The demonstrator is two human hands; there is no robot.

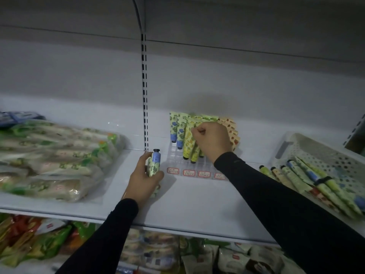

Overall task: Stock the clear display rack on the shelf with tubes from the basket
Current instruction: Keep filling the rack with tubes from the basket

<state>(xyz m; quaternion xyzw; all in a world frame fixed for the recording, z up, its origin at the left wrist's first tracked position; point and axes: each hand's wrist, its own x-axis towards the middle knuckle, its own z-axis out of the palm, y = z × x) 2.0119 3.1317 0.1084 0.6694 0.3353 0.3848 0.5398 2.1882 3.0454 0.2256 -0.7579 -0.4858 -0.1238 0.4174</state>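
Observation:
A clear display rack (173, 155) stands on the white shelf (197, 202), with red-framed price labels along its front. Several green, blue and yellow patterned tubes (180, 133) stand in it, caps down. My right hand (212, 140) is over the rack's middle, fingers curled and pinching the top of a yellow-green tube (192, 153). My left hand (144, 178) rests on the shelf left of the rack and grips a blue-and-green tube (154, 163), black cap up. A white perforated basket (308, 151) at the right holds several more tubes (308, 178).
Clear bags of packaged goods (51, 155) fill the shelf's left half. A slotted upright (145, 95) runs up the back wall just left of the rack. Snack packets (158, 252) crowd the shelf below. An upper shelf overhangs.

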